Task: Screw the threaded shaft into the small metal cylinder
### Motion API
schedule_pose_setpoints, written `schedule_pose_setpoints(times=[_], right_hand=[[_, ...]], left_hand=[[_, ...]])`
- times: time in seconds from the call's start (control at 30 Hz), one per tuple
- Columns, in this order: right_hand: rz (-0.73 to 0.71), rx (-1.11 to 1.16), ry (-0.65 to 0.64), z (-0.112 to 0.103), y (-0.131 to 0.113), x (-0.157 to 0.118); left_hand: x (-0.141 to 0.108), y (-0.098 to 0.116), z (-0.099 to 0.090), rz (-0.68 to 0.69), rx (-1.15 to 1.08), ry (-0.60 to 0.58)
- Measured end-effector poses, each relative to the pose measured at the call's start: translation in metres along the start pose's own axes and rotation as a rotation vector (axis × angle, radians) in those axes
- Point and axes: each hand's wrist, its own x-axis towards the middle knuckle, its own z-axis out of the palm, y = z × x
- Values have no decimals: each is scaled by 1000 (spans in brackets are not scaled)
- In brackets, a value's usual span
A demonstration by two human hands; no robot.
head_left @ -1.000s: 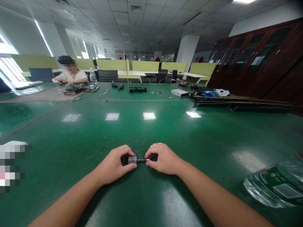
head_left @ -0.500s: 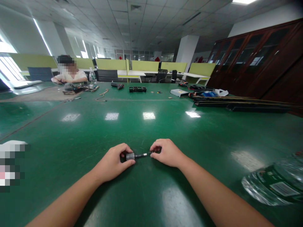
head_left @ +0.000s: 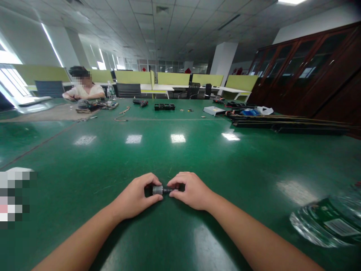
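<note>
Left hand [head_left: 138, 198]: curled closed around the small grey metal cylinder [head_left: 157, 190], pinching it just above the worktop.
Right hand [head_left: 189, 191]: closed in a pinch on the thin dark shaft [head_left: 168, 191] that projects from the cylinder's end.
Small grey metal cylinder: held level between both hands, low over the glossy green worktop [head_left: 180, 150].
Risk, slip: the shaft is thin and the pinch small; it may slip loose and roll off across the smooth worktop.
Risk, misalignment: pressing at an angle may jam or bend the shaft.
Clear plastic bag with green printed label [head_left: 327, 222]: near the right forearm; a wide elbow sweep may knock it.
Seated person [head_left: 84, 88]: at the far end, well apart.
</note>
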Motion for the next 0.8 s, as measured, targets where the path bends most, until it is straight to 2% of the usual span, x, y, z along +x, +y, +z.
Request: schedule_pose_setpoints(times=[0.17, 0.8], right_hand=[[-3, -19, 21, 4, -7, 0], [-78, -104, -56, 4, -6, -2]], left_hand=[[-1, 3, -1, 10, 4, -13], [0, 1, 1, 6, -10, -20]])
